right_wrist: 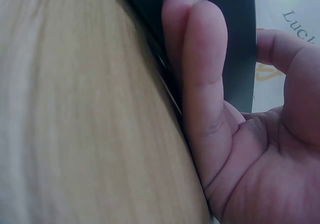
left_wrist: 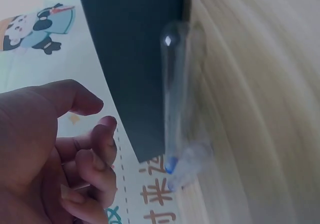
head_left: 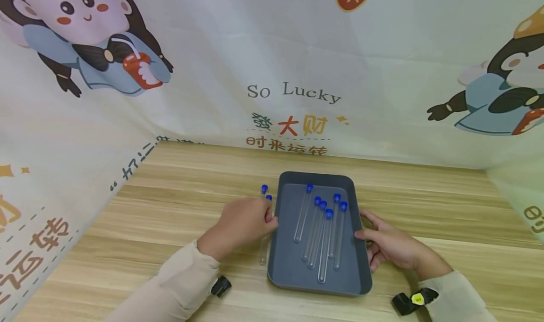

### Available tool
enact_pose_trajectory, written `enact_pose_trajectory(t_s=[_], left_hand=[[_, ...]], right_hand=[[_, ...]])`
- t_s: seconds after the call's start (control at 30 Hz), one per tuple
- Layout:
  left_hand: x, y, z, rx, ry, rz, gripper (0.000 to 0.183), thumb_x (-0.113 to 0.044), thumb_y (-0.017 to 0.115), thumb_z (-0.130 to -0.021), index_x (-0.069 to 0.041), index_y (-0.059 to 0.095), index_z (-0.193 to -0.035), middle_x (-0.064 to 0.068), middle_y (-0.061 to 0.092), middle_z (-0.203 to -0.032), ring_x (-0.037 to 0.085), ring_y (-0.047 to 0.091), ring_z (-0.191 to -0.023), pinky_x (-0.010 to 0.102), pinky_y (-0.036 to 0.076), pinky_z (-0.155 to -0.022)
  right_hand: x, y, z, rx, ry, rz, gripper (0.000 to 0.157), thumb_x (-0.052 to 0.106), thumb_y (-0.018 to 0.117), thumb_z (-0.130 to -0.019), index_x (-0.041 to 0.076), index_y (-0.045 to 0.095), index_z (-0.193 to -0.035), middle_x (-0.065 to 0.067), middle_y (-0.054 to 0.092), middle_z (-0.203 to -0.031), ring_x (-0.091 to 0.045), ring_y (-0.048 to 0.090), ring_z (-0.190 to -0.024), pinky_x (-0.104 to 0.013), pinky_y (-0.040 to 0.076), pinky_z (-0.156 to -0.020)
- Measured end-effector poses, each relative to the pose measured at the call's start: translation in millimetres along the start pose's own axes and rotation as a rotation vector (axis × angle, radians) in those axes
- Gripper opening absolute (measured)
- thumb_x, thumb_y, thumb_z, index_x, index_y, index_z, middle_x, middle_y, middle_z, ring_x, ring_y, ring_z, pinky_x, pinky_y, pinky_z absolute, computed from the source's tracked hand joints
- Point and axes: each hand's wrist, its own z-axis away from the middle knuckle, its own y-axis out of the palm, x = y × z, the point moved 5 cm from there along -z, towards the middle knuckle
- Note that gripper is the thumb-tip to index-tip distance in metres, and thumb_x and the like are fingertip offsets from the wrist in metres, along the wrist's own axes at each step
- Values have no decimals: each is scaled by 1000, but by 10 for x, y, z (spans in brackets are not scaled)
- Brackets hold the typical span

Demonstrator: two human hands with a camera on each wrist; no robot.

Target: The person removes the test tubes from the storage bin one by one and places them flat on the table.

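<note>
A dark grey rectangular tray point(head_left: 285, 260) lies on the table, holding several clear test tubes point(head_left: 301, 218) with blue caps pointing away from me. Two more blue-capped test tubes point(head_left: 263, 258) lie on the table along the tray's left side, partly hidden by my left hand point(head_left: 242, 225). In the left wrist view, the left fingers are loosely bent beside the tray wall with nothing between them and the thumb. My right hand point(head_left: 395, 244) grips the tray's right side, thumb at the rim and fingers against the outer wall; the right wrist view shows those fingers point(right_wrist: 205, 69) close up.
The light wood-grain table point(head_left: 140, 227) extends to both sides. Behind and to the left hangs a printed cloth point(head_left: 212, 53) with cartoon figures and lettering. Black wrist devices point(head_left: 221, 286) sit at both sleeves.
</note>
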Motion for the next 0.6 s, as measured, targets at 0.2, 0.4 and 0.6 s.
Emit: enact_pose_trajectory(t_s=[0.2, 0.4, 0.6], left_hand=[[-150, 46, -46, -11, 49, -5, 31, -33, 70, -87, -23, 53, -64, -12, 49, -58, 7, 47, -55, 28, 34, -49], [-275, 116, -77, 40, 92, 49, 27, -33, 70, -89, -23, 55, -68, -11, 52, -60, 7, 48, -55, 26, 36, -50], [-339, 161, -107, 58, 82, 63, 28, -31, 70, -90, -22, 55, -68, -11, 52, -61, 6, 47, -54, 26, 36, -49]], right_hand=[[6, 0, 0, -4, -2, 4, 82, 16, 46, -102, 13, -15, -158, -2, 71, -71, -11, 68, -57, -30, 57, -54], [-3, -3, -8, -3, 1, 10, 82, 17, 46, -102, 13, -15, -158, -1, 70, -70, -10, 66, -55, -28, 56, -53], [-19, -8, -11, -13, 11, 23, 83, 17, 47, -102, 13, -15, -158, -1, 69, -68, -10, 65, -53, -28, 56, -52]])
